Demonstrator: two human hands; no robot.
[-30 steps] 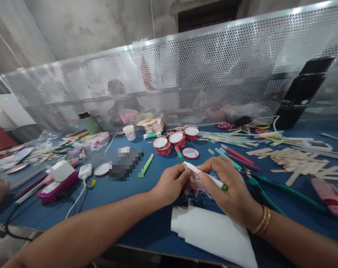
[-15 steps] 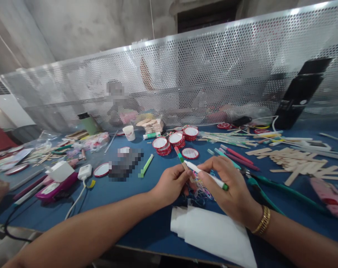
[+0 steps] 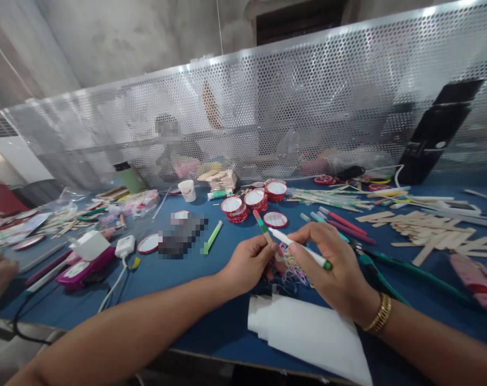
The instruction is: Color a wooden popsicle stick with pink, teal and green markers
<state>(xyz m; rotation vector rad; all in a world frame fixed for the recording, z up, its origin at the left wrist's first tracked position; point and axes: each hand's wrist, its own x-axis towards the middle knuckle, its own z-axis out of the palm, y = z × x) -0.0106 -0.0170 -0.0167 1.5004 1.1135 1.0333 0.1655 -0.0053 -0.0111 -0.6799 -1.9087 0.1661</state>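
Between the fingers of my left hand (image 3: pixel 249 262) a wooden craft stick (image 3: pixel 263 224) points up and away, its far end coloured red and then green, the rest bare wood. My right hand (image 3: pixel 327 262) is closed around a white marker pen (image 3: pixel 302 248) with a green end. The pen's tip lies just right of the stick; I cannot tell whether they touch. Beneath my hands is a tangle of coloured strings (image 3: pixel 292 271), partly hidden. White folded paper (image 3: pixel 303 332) lies in front of it, near the table edge.
Red-rimmed round tins (image 3: pixel 233 206) stand beyond my hands. Right are felt pens (image 3: pixel 346 222), green-handled pliers (image 3: pixel 408 273) and a pile of plain sticks (image 3: pixel 432 233). Left are a bright green pen (image 3: pixel 213 237), a purple device (image 3: pixel 80 271) and another person's hand (image 3: pixel 0 276). A perforated metal screen (image 3: pixel 243 107) closes the back.
The marker's tip has shifted slightly right, away from the stick, and more of the stick's bare wood shows. My left hand has stayed almost in place.
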